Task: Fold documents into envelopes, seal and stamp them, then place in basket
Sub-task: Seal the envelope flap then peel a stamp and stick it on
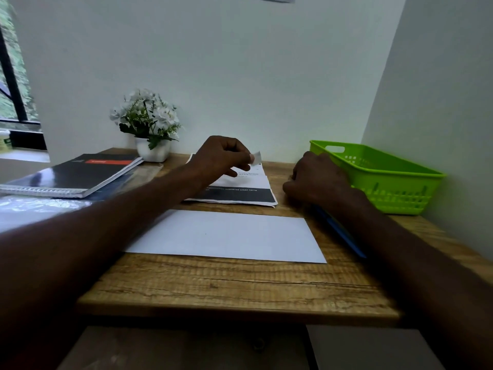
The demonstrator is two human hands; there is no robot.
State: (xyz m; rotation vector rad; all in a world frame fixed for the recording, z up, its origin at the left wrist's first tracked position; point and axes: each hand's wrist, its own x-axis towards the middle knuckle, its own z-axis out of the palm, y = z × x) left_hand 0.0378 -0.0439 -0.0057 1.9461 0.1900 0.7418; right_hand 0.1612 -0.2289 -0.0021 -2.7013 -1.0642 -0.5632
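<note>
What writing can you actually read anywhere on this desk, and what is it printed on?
"scattered small items": white on the dark band of the printed sheet.
Upper lines of that sheet: too blurred.
Red label on the black spiral notebook: too small.
Small white slip pinched by the left hand: nothing legible.

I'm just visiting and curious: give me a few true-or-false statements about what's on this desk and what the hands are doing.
1. The left hand pinches a small white paper piece. True.
2. The green plastic basket holds several envelopes. False: none show inside it.
3. The white paper envelope lies flat on the wooden desk. True.
4. The white potted flowers stand in the basket. False: they stand on the desk by the wall.
5. The right hand holds the envelope. False: it rests beside the basket.
</note>
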